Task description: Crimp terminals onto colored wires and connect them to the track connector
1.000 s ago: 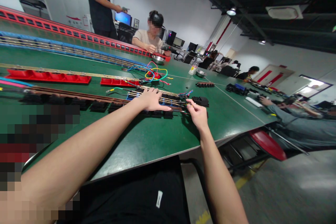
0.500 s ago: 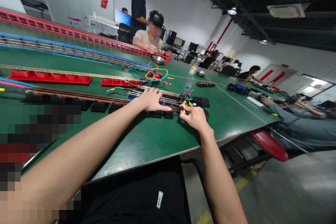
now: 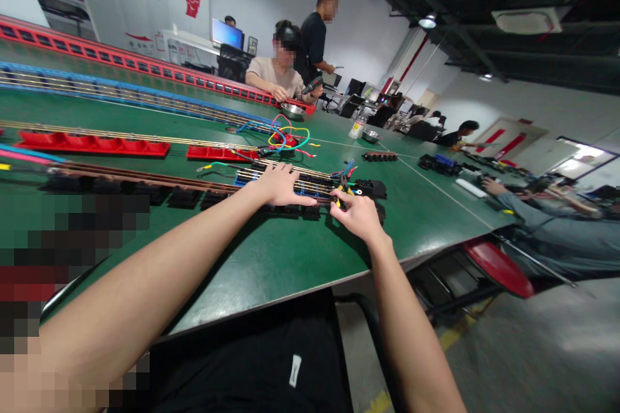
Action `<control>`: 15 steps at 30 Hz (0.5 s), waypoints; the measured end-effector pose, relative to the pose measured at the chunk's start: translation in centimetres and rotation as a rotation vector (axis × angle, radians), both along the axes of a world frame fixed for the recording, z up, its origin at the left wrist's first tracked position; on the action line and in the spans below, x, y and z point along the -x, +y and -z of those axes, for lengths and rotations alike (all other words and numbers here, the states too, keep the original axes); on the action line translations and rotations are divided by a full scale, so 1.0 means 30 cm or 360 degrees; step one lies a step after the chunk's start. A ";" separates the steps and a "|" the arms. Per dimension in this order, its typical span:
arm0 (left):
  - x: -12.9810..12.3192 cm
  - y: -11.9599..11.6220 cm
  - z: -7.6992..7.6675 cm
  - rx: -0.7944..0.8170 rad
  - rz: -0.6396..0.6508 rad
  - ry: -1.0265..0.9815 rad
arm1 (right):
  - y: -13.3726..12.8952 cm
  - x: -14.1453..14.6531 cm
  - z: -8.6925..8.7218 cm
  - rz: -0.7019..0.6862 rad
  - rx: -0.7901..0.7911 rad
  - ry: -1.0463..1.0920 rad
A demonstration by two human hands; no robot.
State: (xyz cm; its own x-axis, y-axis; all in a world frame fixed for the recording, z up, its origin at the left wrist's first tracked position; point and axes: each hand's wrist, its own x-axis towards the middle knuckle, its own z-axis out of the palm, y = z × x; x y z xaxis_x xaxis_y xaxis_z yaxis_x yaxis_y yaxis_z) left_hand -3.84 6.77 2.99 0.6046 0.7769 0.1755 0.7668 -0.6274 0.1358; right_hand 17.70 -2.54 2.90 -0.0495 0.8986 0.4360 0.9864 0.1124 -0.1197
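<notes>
My left hand [image 3: 277, 184] lies with fingers spread on a long assembly of copper-coloured bars [image 3: 145, 175] and black holders [image 3: 183, 197]. Blue pieces and thin bars show beside its fingers. At the right end of this assembly, my right hand [image 3: 357, 211] is closed round yellow-and-black pliers [image 3: 345, 188], whose head points away from me. Short blue and red wires [image 3: 349, 168] stick up just beyond the pliers. A black end block [image 3: 371, 188] sits to the right. The jaws are too small to make out.
Red trays [image 3: 94, 143], a blue rail [image 3: 135, 94] and a red rail [image 3: 145, 62] lie farther back on the green table [image 3: 271, 258]. Loose coloured wires, a metal bowl [image 3: 292, 111] and a bottle [image 3: 357, 125] are beyond. A seated person holds a power drill [image 3: 312, 85].
The standing person in black has moved right, behind the seated person, whose drill is now raised. My left hand stays put; the pliers in my right hand have shifted slightly.
</notes>
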 end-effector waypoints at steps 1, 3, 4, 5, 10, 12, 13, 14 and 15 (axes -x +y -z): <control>-0.001 -0.001 -0.001 -0.0004 -0.0001 0.0002 | 0.004 0.001 0.012 -0.0013 -0.0043 0.0133; -0.002 -0.003 -0.004 -0.0009 -0.0006 0.0009 | 0.016 0.002 0.029 -0.0084 -0.0095 0.0437; -0.002 -0.005 -0.006 -0.0011 -0.0008 0.0014 | 0.023 0.003 0.034 -0.0125 -0.0106 0.0611; -0.002 -0.006 -0.008 -0.0013 -0.0010 0.0022 | 0.030 0.004 0.036 -0.0162 -0.0107 0.0800; 0.000 -0.007 -0.012 -0.0020 -0.0008 0.0053 | 0.052 0.016 0.031 -0.0213 -0.0173 0.1525; 0.001 -0.008 -0.010 -0.0018 -0.0007 0.0051 | 0.051 0.022 0.028 -0.0204 -0.0210 0.1666; 0.001 -0.008 -0.009 -0.0016 -0.0009 0.0049 | 0.050 0.025 0.026 -0.0187 -0.0216 0.1745; 0.001 -0.009 -0.008 -0.0013 -0.0011 0.0045 | 0.048 0.028 0.023 -0.0173 -0.0213 0.1833; 0.002 -0.009 -0.008 -0.0008 -0.0014 0.0040 | 0.045 0.031 0.020 -0.0160 -0.0205 0.1924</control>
